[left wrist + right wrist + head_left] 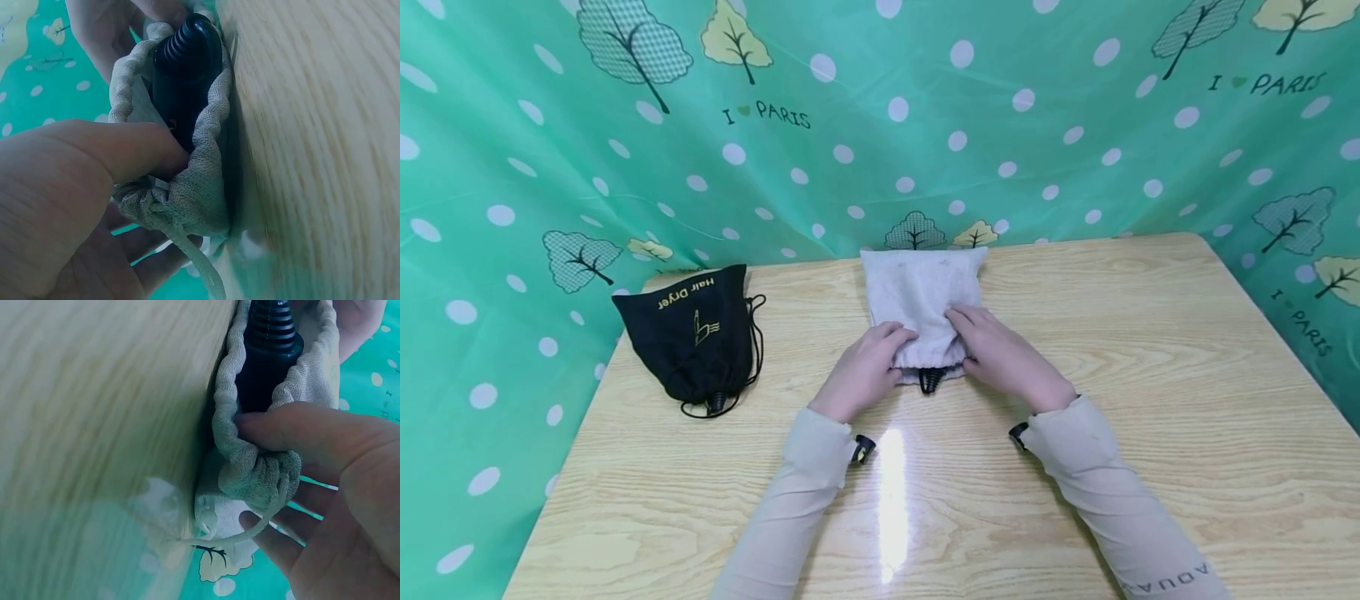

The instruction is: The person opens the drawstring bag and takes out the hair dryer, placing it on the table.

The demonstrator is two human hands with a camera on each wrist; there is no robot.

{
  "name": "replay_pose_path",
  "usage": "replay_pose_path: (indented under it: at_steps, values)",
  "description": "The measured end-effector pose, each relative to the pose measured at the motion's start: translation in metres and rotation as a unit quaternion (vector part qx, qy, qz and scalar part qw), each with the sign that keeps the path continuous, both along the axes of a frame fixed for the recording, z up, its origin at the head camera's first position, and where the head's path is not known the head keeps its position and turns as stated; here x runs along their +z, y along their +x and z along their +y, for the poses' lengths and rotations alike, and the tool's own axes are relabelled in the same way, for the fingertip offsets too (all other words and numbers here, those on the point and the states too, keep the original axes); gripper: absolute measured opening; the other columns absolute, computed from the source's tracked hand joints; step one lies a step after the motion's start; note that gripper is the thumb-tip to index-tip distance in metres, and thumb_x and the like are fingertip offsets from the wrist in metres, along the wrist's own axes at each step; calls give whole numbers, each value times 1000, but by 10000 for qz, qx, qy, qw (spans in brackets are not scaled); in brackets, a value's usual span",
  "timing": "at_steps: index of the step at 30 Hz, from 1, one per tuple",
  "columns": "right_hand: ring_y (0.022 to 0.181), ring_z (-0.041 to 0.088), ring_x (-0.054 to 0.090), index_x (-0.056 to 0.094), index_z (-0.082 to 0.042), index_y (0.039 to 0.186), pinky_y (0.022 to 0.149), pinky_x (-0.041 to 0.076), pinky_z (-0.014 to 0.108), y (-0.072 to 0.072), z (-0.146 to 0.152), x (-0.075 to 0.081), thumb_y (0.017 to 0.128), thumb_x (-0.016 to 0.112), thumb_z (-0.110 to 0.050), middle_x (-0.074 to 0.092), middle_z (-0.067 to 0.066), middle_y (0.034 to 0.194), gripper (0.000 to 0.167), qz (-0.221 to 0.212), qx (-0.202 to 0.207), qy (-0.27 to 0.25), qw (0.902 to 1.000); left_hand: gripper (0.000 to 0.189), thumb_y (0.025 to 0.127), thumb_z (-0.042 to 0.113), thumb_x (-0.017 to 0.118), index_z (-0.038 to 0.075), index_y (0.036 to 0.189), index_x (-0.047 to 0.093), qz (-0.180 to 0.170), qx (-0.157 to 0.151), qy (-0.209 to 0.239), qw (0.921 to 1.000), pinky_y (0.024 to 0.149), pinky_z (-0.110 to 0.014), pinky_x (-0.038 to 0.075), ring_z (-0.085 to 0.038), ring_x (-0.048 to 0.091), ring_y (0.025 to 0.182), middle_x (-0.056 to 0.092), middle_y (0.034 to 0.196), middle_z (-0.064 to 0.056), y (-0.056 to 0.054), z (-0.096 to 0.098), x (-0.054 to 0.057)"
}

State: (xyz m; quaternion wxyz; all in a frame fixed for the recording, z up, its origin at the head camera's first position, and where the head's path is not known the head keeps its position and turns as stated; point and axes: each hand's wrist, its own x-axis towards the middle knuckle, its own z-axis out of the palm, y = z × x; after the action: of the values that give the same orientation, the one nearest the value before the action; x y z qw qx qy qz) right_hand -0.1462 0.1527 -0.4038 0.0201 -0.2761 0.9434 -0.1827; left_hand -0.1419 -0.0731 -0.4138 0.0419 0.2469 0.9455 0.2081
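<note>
A light grey cloth drawstring bag (917, 287) lies on the table, its gathered mouth facing the person. My left hand (863, 367) grips the left side of the mouth, thumb tucked inside and fingers outside. On the opposite side, my right hand (1003, 354) holds the rim the same way, its thumb in the opening. Between them the mouth gapes, and a black handle with a ribbed cord sleeve (270, 350) shows inside. The rest of that black object is hidden by the cloth. Pale drawstring (201, 265) hangs from the bag's corner in the left wrist view.
At the left of the wooden table (1150, 467) lies a black drawstring bag (692, 333) printed "Hair Dryer", with black cords and a ribbed cord end at its mouth. A green dotted curtain (925, 150) hangs behind the table and along both sides.
</note>
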Motion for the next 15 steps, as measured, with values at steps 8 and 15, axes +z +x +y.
replay_pose_path:
  at_steps: [8,15]
  values:
    - [138,40,43,34,7,149,113,37,50,1,2,1,90,59,9,39,26,152,65,-211,-78,-44,9997,53,86,-3,67,14,136,59,160,-67,20,9998,108,-43,45,-27,54,129,57,138,-8,-2,-2,-4]
    - [135,38,47,38,4,149,112,38,49,2,4,1,94,51,11,44,22,150,56,-132,-112,-31,9998,52,87,-10,57,16,133,61,259,-77,124,9996,107,-38,46,-21,56,126,60,133,-3,-3,-6,-6]
